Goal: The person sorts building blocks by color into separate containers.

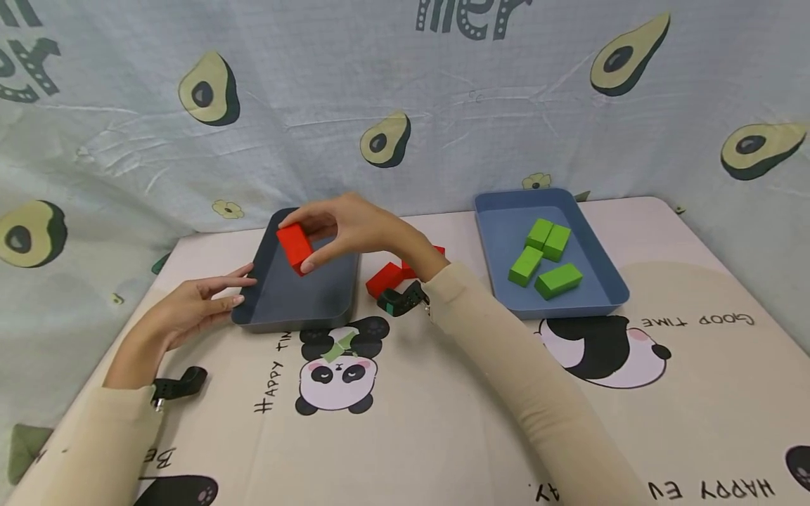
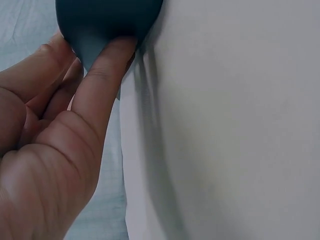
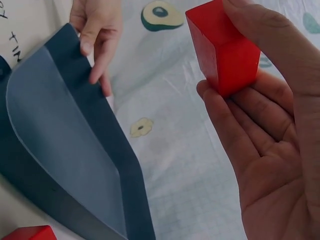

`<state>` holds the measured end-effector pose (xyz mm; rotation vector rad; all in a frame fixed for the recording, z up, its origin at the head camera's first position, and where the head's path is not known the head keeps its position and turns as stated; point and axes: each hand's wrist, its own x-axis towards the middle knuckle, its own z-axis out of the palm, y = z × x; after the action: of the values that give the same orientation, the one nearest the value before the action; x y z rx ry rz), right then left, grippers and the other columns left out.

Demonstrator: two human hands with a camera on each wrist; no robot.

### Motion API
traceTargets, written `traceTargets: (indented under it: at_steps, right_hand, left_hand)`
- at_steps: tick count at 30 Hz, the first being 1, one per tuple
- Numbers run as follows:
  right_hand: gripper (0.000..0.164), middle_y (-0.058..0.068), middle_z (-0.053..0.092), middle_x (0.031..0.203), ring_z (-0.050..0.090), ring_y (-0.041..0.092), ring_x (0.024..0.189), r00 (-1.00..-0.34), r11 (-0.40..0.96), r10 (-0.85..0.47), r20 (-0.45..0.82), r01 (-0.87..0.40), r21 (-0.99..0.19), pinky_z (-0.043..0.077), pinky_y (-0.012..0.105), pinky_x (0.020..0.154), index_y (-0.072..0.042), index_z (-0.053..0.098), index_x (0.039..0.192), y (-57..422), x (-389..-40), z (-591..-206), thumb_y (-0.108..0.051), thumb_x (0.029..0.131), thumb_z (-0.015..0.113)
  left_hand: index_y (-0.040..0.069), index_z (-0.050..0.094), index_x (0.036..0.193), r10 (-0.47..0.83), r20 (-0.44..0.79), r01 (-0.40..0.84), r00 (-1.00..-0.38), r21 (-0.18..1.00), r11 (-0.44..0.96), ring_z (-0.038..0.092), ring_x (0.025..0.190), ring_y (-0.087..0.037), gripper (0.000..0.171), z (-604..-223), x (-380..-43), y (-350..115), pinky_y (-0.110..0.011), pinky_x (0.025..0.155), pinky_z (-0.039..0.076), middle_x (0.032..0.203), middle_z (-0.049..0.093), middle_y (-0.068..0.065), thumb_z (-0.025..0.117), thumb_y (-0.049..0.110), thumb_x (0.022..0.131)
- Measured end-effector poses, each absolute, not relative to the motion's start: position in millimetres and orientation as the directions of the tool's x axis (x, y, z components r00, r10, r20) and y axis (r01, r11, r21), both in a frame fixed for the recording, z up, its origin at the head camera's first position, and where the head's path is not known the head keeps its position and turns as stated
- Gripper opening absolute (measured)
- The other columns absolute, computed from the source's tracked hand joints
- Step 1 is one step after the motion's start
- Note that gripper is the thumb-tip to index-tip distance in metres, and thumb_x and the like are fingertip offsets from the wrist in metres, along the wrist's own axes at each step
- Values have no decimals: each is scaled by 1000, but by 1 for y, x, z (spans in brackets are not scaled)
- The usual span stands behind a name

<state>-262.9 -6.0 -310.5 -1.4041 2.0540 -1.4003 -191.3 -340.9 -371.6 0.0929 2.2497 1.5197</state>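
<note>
My right hand (image 1: 351,223) holds a red block (image 1: 294,249) above the left dark blue-grey tray (image 1: 297,325). In the right wrist view the thumb lies on the block's upper part and the fingertips support it from below. My left hand (image 1: 196,306) rests its fairly straight fingers against that tray's left side. Up close in the left wrist view, the left thumb (image 2: 102,75) touches the tray's outer wall (image 2: 107,22). No block shows inside this tray. Beside it on the table lie more red blocks (image 1: 383,280), partly hidden by the right forearm.
A blue tray (image 1: 614,289) at the back right contains several green blocks (image 1: 558,280). The table cover (image 1: 405,436) is printed with pandas and lettering. Behind the trays hangs a pale curtain (image 1: 297,63) with avocado prints. Black bands (image 1: 180,384) are on both wrists.
</note>
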Motion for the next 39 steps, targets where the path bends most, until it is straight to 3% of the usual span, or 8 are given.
traceTargets:
  at_steps: [5,10,17,39]
  right_hand:
    - [63,5,67,129,66,10,114,-447,20,-852,272,-547,-837,52,28,103,-4,61,138,-8,-267,-312,-14,81,87]
    - [64,5,65,132,63,10,118,-411,10,-878,248,-532,-847,49,23,104,-4,59,139,-9,-274,-310,-11,81,86]
    - [63,8,64,132,63,13,118,-343,8,-919,196,-512,-859,49,25,105,-1,59,137,-12,-281,-307,-8,81,86]
    - [60,4,67,130,65,13,116,-293,112,-955,38,-479,-871,51,26,103,-4,64,136,-20,-301,-320,-9,80,86]
  left_hand:
    - [3,45,152,290,-307,-174,-906,896,408,49,114,20,58,-372,-190,-342,-18,93,54,171,8,-8,67,16,100]
    - [2,46,151,316,-295,-157,-902,904,397,48,117,18,55,-372,-192,-344,-19,92,55,170,8,-9,65,13,101]
    - [-2,42,152,319,-312,-165,-895,896,413,45,115,24,59,-370,-195,-345,-18,94,53,171,9,-6,66,14,100]
    - [2,46,151,323,-302,-150,-897,895,421,46,117,21,57,-372,-191,-345,-20,92,55,170,8,-8,67,15,100]
